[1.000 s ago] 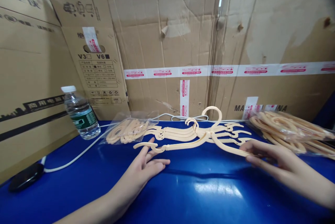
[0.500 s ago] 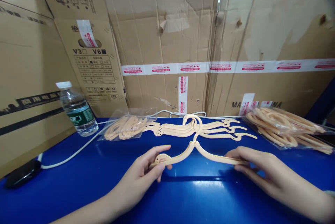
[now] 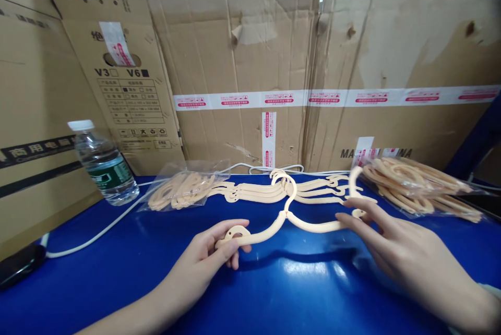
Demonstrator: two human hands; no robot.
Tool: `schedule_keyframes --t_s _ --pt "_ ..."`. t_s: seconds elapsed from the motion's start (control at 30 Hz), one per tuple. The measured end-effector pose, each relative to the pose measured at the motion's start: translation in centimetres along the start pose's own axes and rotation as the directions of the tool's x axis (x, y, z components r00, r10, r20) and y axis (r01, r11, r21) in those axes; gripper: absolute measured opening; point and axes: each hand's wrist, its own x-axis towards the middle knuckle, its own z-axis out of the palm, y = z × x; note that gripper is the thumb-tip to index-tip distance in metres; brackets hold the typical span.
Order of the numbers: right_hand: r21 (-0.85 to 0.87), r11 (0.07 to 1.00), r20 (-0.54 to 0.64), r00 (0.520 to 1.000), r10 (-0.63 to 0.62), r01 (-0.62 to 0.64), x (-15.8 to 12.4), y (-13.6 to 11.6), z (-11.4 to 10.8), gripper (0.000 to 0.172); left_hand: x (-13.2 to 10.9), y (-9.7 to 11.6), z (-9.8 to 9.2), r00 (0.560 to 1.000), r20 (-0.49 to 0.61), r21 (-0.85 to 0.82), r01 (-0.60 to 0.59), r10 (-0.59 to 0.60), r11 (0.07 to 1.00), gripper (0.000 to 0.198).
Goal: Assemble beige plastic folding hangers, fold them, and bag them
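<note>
A cream plastic hanger point(image 3: 287, 217) lies across the blue table point(image 3: 274, 293) in front of me. My left hand point(image 3: 211, 254) pinches its left end with thumb and fingers. My right hand point(image 3: 391, 241) has its fingers closed on the hanger's right end, which bends upward there. Behind it lies a stack of the same hangers point(image 3: 274, 191).
A clear bag of hangers point(image 3: 182, 189) lies at the left, another bag of hangers point(image 3: 418, 183) at the right. A water bottle point(image 3: 102, 165) stands far left, beside a white cable point(image 3: 94, 233) and a black device point(image 3: 19, 267). Cardboard boxes point(image 3: 250, 63) wall the back.
The hanger was drawn off the stack toward me. My left hand went from lying open on the table to pinching its left end; the right end now bends up.
</note>
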Motion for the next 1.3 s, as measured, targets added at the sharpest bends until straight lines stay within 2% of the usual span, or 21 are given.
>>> schedule_keyframes --t_s 0.1,0.2,0.3,0.4,0.6,0.67,0.77,0.87,0.93,1.03,1.13,1.3 --pt "0.18 0.979 0.027 0.995 0.095 -0.098 0.3 -0.3 0.1 0.046 0.0 0.0 0.0 1.0 -0.017 0.004 0.004 -0.004 1.0 0.042" --pt "0.397 0.893 0.024 0.975 0.221 -0.213 0.5 -0.4 0.4 0.042 -0.1 0.0 0.0 1.0 -0.024 0.013 0.005 -0.005 1.0 0.043" --pt "0.619 0.708 0.142 0.935 0.325 -0.34 0.6 -0.2 0.7 0.043 -0.2 0.1 0.0 0.998 -0.066 0.058 0.003 0.001 0.998 0.042" --pt "0.747 0.493 0.283 0.885 0.371 -0.446 0.9 0.3 0.6 0.042 -0.2 -0.2 -0.1 0.991 -0.137 0.071 0.004 0.006 0.997 0.042" --pt "0.771 0.197 0.512 0.773 0.374 -0.606 1.7 -0.2 0.0 0.039 -0.2 -0.8 0.5 0.973 -0.203 -0.226 0.063 -0.11 0.972 0.046" --pt "0.788 0.091 0.547 0.76 0.351 -0.609 1.8 -1.1 0.2 0.043 -0.2 -0.7 1.2 0.967 -0.222 -0.264 0.064 -0.125 0.962 0.048" --pt "0.846 -0.094 0.523 0.785 0.333 -0.524 2.0 -2.6 0.5 0.046 -0.2 -0.6 2.1 0.972 -0.218 -0.243 0.032 -0.087 0.97 0.05" --pt "0.868 -0.216 0.495 0.809 0.318 -0.446 2.1 -3.7 0.5 0.036 -0.3 -0.5 2.5 0.98 -0.196 -0.232 -0.005 -0.042 0.973 0.047" --pt "0.866 -0.201 0.498 0.828 0.258 -0.458 2.2 -4.2 0.1 0.024 -0.4 -0.4 2.6 0.982 -0.185 -0.243 -0.004 -0.042 0.97 0.047" --pt "0.854 -0.072 0.52 0.849 0.091 -0.515 2.3 -4.9 -0.9 0.01 -0.5 0.1 2.7 0.984 -0.167 -0.242 0.015 -0.057 0.97 0.05" --pt "0.862 0.033 0.506 0.862 -0.013 -0.505 2.2 -5.6 -1.7 0.013 -0.6 0.6 3.0 0.986 -0.159 -0.24 0.007 -0.047 0.971 0.042" --pt "0.841 0.216 0.512 0.859 -0.022 -0.496 1.1 -5.7 -1.8 0.026 -0.9 0.7 3.6 0.978 -0.206 -0.248 -0.089 0.037 0.965 0.034"
